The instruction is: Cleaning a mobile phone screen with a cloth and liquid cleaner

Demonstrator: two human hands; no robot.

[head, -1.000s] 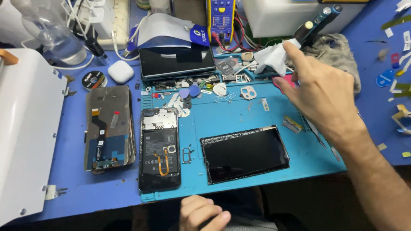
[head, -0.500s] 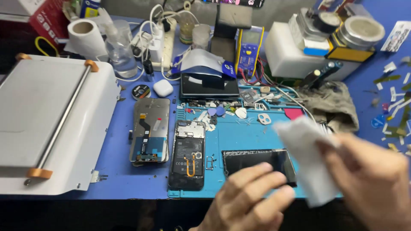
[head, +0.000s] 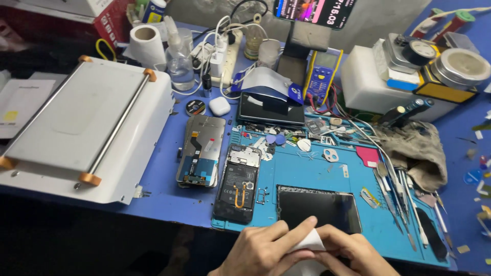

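Two hands meet at the near edge of the bench. My left hand [head: 266,250] and my right hand [head: 350,253] both pinch a small white wipe [head: 308,241], fingers closed tight on it. I think I am getting the wipe ready, so this looks like the cleaning step. Just above the grip lies a dark phone screen [head: 318,208], flat on the teal work mat [head: 327,174]. A next move would call for a soft, flat rub, since glass scratches. Left of the grip is an open phone [head: 236,184] with its insides showing, and past it another phone part [head: 201,151]. Right of the grip lie thin metal tools [head: 404,204] and a dirty rag [head: 417,151]. Far left sits a big white machine [head: 82,128]. The table is blue and very crowded, and the room looks dim.
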